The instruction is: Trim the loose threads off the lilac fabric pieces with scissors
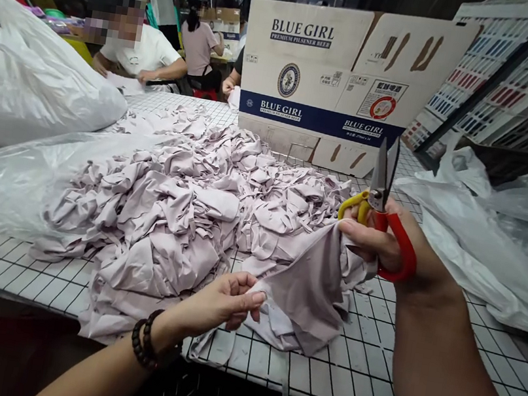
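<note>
My left hand (223, 301) pinches the near corner of a pale mauve fabric piece (308, 284), stretched between both hands above the table edge. My right hand (387, 239) grips the piece's upper corner with its fingers and also holds scissors (380, 189) with one red and one yellow handle, blades pointing up and slightly apart. A beaded bracelet sits on my left wrist. Behind the held piece lies a large heap of the same mauve fabric pieces (183, 206) on the white gridded table (367, 372).
A Blue Girl beer carton (332, 76) stands at the back of the table. Clear plastic bags lie at left (34, 77) and right (496, 239). Other people work at tables beyond (142, 51). White racks (525, 72) lean at the right.
</note>
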{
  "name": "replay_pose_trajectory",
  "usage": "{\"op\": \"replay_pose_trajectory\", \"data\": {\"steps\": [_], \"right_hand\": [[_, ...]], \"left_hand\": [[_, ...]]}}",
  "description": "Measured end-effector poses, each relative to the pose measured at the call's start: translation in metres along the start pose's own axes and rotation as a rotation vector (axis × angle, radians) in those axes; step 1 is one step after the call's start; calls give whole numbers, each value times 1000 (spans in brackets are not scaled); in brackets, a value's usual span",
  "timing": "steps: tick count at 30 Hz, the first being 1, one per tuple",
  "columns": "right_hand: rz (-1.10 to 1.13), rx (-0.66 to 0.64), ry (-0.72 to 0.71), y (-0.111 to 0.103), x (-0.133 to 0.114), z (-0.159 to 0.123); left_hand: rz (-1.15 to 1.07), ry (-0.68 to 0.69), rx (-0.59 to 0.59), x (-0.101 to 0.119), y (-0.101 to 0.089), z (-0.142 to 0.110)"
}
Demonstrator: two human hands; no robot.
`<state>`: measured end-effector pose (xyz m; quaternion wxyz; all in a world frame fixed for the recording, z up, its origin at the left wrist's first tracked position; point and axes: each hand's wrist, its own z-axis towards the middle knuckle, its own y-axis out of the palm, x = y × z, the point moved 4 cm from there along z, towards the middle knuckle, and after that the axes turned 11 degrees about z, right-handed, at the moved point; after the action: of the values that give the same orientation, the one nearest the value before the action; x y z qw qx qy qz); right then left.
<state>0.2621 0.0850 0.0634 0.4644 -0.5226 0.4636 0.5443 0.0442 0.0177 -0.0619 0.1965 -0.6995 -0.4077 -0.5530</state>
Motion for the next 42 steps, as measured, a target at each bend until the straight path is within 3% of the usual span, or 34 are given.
{"op": "replay_pose_trajectory", "data": {"steps": [4,7,9,11,14,16,18,20,21,23,25,27,29,31,34,38,42], "right_hand": [[1,-45,21,6,2,7],[-35,-16,20,15,3,18],[-92,1,41,26,7,30],[-171,26,101,37,17,40],[-237,90,145,44,34,38],[-205,86,144,45,48,16],[-53,-20,188,50,66,-18],[127,-140,277,60,88,-55],[207,-122,301,65,97,-69],[348,44,286,73,111,-87],[424,175,206,80,115,-90],[428,230,161,84,113,-84],[404,211,177,85,110,-75],[405,147,219,87,110,-69],[427,65,252,87,114,-66],[259,81,205,68,107,-77],[-238,214,114,48,82,-100]], "left_hand": [[150,18,79,8,-6,-19],[200,-13,-82,11,1,-29],[117,-56,-234,11,12,-34],[3,-71,-282,12,21,-36],[-140,-32,-133,14,25,-35],[-195,23,-13,13,24,-32],[-242,84,53,12,22,-27],[-301,129,48,11,24,-20],[-324,142,28,11,26,-17],[-331,145,-24,12,31,-12],[-263,144,-25,15,35,-12],[-121,190,105,20,31,-16],[62,278,309,26,22,-22],[194,354,432,30,17,-27],[165,359,371,27,15,-24],[57,333,310,20,13,-15],[176,357,358,17,7,-11]]}}
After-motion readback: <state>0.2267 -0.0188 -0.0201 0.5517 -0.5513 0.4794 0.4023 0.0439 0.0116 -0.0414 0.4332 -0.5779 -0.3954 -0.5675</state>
